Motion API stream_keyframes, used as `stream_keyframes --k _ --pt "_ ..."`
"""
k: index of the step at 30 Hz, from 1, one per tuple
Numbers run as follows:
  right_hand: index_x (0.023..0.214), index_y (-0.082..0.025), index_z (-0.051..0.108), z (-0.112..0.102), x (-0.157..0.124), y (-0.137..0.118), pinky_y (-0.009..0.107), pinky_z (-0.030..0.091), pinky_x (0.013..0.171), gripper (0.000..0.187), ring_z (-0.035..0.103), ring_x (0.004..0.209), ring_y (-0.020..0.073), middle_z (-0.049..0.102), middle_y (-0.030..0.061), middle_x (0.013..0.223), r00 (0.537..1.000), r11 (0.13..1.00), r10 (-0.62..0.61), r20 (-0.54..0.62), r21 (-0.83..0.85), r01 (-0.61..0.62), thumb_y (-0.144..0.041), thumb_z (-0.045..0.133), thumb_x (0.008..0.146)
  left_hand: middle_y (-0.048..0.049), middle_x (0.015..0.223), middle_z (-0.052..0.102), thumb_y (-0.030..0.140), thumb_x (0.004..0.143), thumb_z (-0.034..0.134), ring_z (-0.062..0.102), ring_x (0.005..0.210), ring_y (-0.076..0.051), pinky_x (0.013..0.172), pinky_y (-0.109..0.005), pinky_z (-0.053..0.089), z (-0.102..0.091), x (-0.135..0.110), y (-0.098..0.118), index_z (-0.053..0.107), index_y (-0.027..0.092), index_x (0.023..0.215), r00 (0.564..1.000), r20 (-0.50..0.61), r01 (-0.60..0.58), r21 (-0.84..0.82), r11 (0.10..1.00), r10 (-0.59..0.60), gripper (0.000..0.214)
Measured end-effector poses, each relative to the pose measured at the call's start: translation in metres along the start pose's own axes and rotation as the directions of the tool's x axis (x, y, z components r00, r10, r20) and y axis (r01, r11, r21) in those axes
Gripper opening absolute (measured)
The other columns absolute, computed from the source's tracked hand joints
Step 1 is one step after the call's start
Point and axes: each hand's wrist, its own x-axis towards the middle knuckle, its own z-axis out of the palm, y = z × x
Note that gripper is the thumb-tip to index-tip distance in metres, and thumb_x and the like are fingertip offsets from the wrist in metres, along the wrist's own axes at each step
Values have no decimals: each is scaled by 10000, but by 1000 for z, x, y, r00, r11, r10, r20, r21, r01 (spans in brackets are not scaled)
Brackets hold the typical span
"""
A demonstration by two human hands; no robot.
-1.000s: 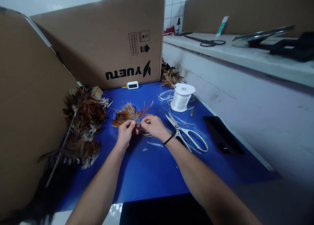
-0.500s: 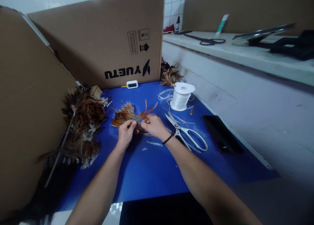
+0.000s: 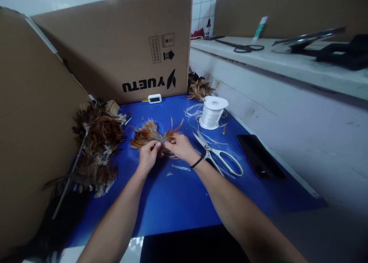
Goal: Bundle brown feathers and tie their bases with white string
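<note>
A bunch of brown and orange feathers (image 3: 146,134) lies on the blue tabletop, both my hands at its right part. My left hand (image 3: 149,154) is closed at the near side of the bunch, thumb and forefinger pinched on it. Close beside it, my right hand (image 3: 180,146) is pinched on the feathers where several long thin ones stick out to the upper right. What lies right between the fingertips is too small to make out. Silver-handled scissors (image 3: 214,152) lie with blades apart just right of my right hand.
A spool of clear ribbon (image 3: 212,113) stands behind the scissors, with loose strands (image 3: 194,110) around it. A dark phone (image 3: 258,156) lies at the right. Feather bundles (image 3: 99,144) are heaped at the left. Cardboard (image 3: 115,44) walls the back; a white shelf (image 3: 276,60) runs along the right.
My hands stay at the feather bunch with only slight finger movement. The long feathers beside my right hand have shifted a little. Everything else lies as before.
</note>
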Motion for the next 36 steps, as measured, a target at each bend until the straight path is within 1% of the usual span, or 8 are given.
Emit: stream_keyframes --k 10,15,18,22,25,28,31,36 --pt "619 -169 549 -2 -1 0 223 328 534 117 449 512 91 508 -43 526 1000 999 -18 9 32 17 -262 541 689 28 488 570 391 800 561 543 442 -115 492 -224 442 1 -1 1 601 157 724 1000 26 1 -90 996 2 249" --pt "692 -160 593 4 4 10 235 412 609 78 553 605 112 619 1 658 1000 956 16 -13 292 -12 -234 571 677 19 532 572 393 758 617 522 439 -96 467 -221 437 2 0 3 589 143 711 998 22 67 -331 941 -63 256" --pt "797 -162 589 6 5 10 233 419 585 173 530 568 100 581 -32 617 994 887 107 -22 454 -86 -208 617 632 9 605 592 390 717 662 505 440 -74 447 -207 429 2 1 5 581 134 712 988 -18 128 -470 873 -154 268" --pt "840 -154 576 8 1 4 229 413 563 281 505 550 83 545 -54 618 976 808 208 60 553 -206 -176 667 575 9 600 588 397 691 684 481 434 -57 436 -188 415 3 2 7 589 125 712 975 -58 151 -531 834 -214 289" --pt "806 -145 586 15 -2 1 238 431 602 281 522 575 82 557 -46 631 971 780 203 123 580 -237 -181 702 552 13 586 581 394 688 686 481 436 -60 430 -185 407 4 1 7 594 125 701 974 -73 143 -539 830 -215 284" --pt "792 -154 581 24 -4 2 247 446 599 316 530 559 87 566 -48 614 976 748 173 135 626 -220 -203 740 524 18 571 575 386 687 688 481 435 -63 427 -184 397 6 0 8 591 131 691 974 -77 138 -537 832 -211 273" --pt "783 -161 591 30 -4 5 269 467 598 284 558 559 113 607 -19 618 989 744 122 82 652 -146 -270 736 564 38 497 527 384 701 676 461 421 -66 431 -185 387 9 -1 8 585 138 682 979 -80 120 -517 848 -187 262" --pt "751 -164 665 29 -4 8 273 476 621 162 601 608 144 664 21 664 998 836 50 -50 548 -15 -303 659 667 41 482 514 390 728 647 459 420 -72 444 -195 397 11 -4 9 587 143 687 986 -83 91 -439 894 -141 257"
